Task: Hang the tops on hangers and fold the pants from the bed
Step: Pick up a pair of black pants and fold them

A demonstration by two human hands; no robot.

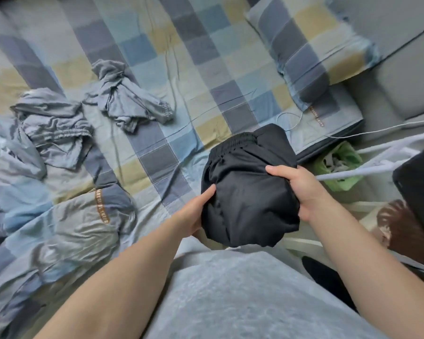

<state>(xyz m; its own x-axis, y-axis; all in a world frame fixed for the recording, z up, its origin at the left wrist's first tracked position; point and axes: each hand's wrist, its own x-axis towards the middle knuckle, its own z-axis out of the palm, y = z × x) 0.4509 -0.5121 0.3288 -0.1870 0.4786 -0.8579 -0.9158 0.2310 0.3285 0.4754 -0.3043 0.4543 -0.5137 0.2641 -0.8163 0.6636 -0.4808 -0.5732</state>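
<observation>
A folded bundle of black pants point(247, 192) with an elastic waistband is held in the air over the bed's near edge. My left hand point(196, 211) grips its left side, thumb on top, and my right hand point(301, 189) grips its right side. Two crumpled grey garments lie on the checked bedsheet point(181, 69): one with an elastic waistband point(54, 130) at the left, another point(127, 99) further back in the middle. White hangers point(377, 162) stick in from the right edge.
A checked pillow point(311, 52) lies at the bed's far right. A rumpled duvet point(47, 228) covers the near left. Beside the bed stand a green bin point(338, 162), a dark object point(421, 187) and a white cable point(377, 128).
</observation>
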